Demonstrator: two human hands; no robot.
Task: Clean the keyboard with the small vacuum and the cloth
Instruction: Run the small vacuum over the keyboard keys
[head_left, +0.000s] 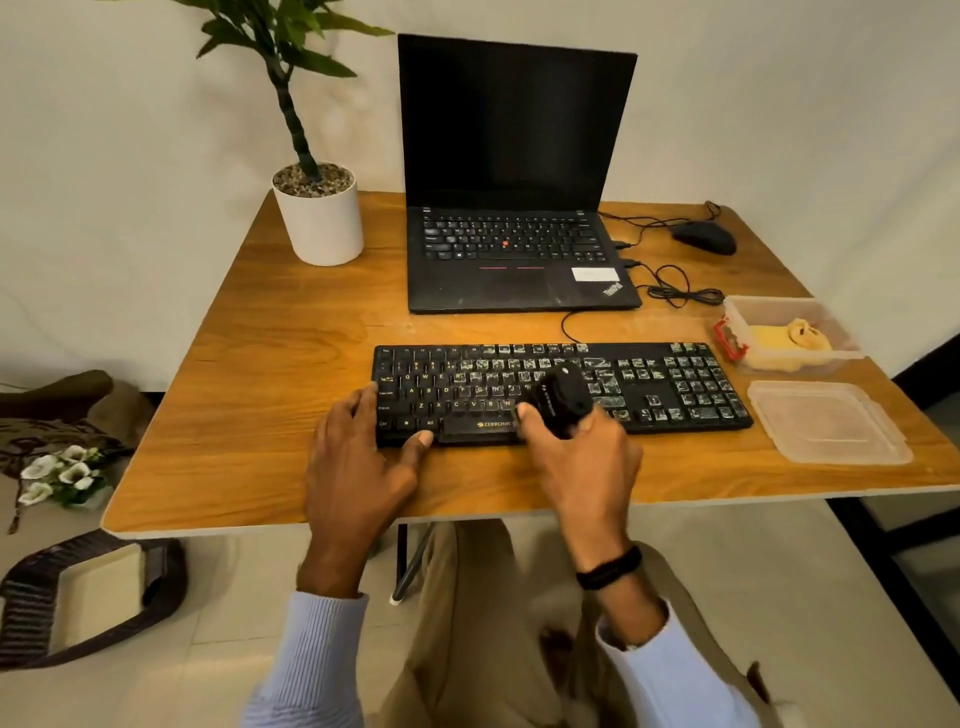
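On the wooden table (249, 364), near its front edge, we note the black keyboard (675, 387), right half littered with pale debris, our right hand (576, 457) clasping the small black vacuum (563, 397) over mid-keys, left hand (358, 457) spread flat, steadying its left end.

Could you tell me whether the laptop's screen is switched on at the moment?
No, the laptop stands open behind the keyboard, but its screen is entirely black.
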